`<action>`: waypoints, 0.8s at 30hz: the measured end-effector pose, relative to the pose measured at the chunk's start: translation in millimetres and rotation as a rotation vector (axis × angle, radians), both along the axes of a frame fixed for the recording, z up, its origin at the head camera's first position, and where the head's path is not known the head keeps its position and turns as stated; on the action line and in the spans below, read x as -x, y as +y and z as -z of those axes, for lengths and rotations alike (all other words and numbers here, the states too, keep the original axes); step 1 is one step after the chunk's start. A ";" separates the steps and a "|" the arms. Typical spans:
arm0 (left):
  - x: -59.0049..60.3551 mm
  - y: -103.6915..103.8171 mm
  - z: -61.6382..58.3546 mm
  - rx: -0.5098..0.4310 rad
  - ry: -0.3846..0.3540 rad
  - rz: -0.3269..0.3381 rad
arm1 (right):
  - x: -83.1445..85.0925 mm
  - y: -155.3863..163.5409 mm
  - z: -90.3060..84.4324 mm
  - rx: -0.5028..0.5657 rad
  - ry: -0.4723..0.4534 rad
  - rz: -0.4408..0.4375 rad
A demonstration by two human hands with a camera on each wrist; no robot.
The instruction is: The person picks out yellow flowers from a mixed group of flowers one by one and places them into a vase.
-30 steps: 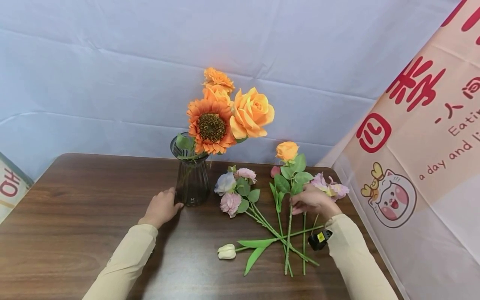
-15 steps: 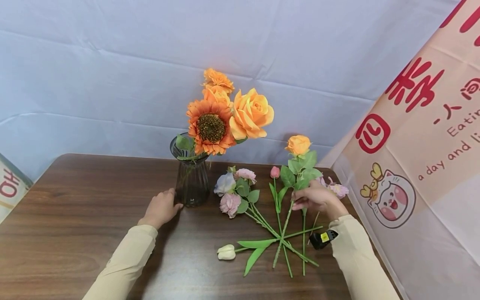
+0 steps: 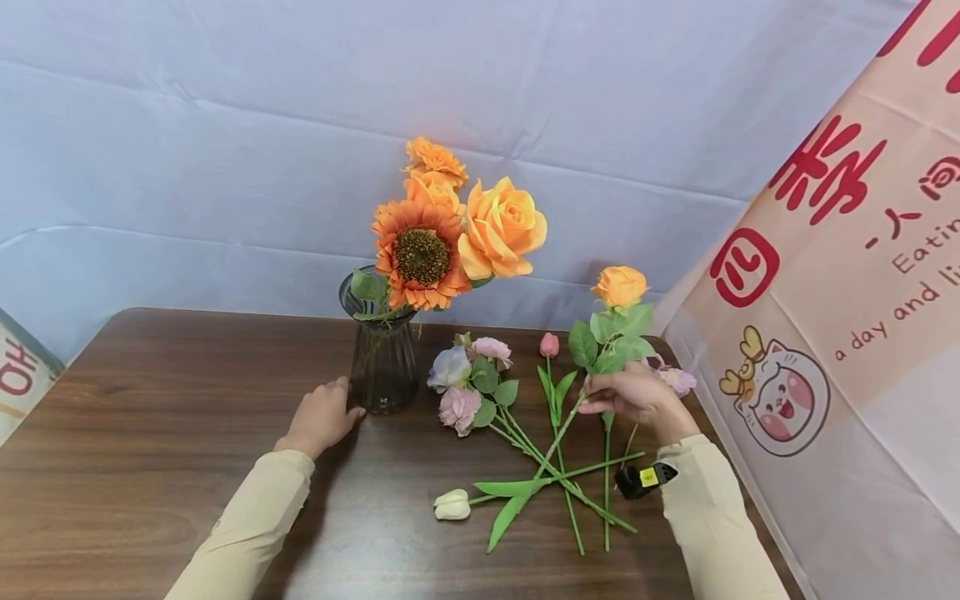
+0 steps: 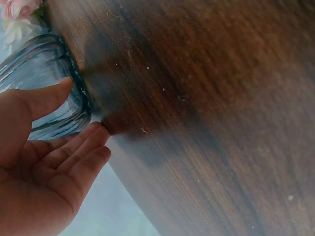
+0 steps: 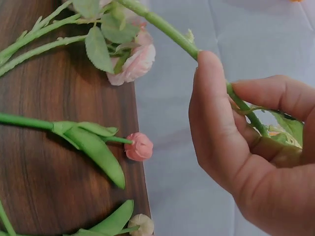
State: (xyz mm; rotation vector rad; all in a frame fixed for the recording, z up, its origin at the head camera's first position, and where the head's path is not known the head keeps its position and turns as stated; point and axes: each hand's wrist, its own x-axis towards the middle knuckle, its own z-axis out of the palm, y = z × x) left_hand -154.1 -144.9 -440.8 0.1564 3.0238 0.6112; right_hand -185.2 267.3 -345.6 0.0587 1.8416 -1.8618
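My left hand (image 3: 318,418) holds the base of the dark glass vase (image 3: 384,367), thumb and fingers on either side of it. The left wrist view shows the thumb lying across the vase's glass (image 4: 54,115). In the vase stand an orange sunflower (image 3: 422,255), a large orange rose (image 3: 503,227) and other orange blooms. My right hand (image 3: 633,396) pinches the stem of another orange rose (image 3: 621,287) just below its leaves. That green stem (image 5: 167,30) slants down to the left, its lower end overlapping the white tulip's leaves in the head view.
Lying on the brown table (image 3: 187,400) are a pink-and-blue flower spray (image 3: 461,406), a pink tulip (image 3: 549,344) and a white tulip (image 3: 452,505), stems crossing. Lilac flowers (image 3: 677,381) lie partly behind my right hand. A pale cloth (image 3: 262,150) hangs behind the table.
The rose in my right hand has tilted: its bloom moved right and slightly up, its lower stem end swung left. The pink tulip is uncovered. My left hand and the vase stay put.
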 end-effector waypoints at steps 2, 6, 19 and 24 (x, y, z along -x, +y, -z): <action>0.0 0.2 0.1 0.000 -0.001 0.000 | -0.3 -0.9 -0.6 0.028 0.002 0.007; 0.2 0.6 0.7 0.001 0.001 -0.002 | -1.3 -1.9 -1.8 0.093 -0.007 0.029; 1.2 0.4 1.0 0.006 -0.001 -0.010 | -4.8 -6.4 -1.5 0.183 -0.028 0.086; 1.4 0.1 1.3 -0.001 -0.001 -0.004 | -6.1 -7.4 0.8 0.233 -0.050 0.118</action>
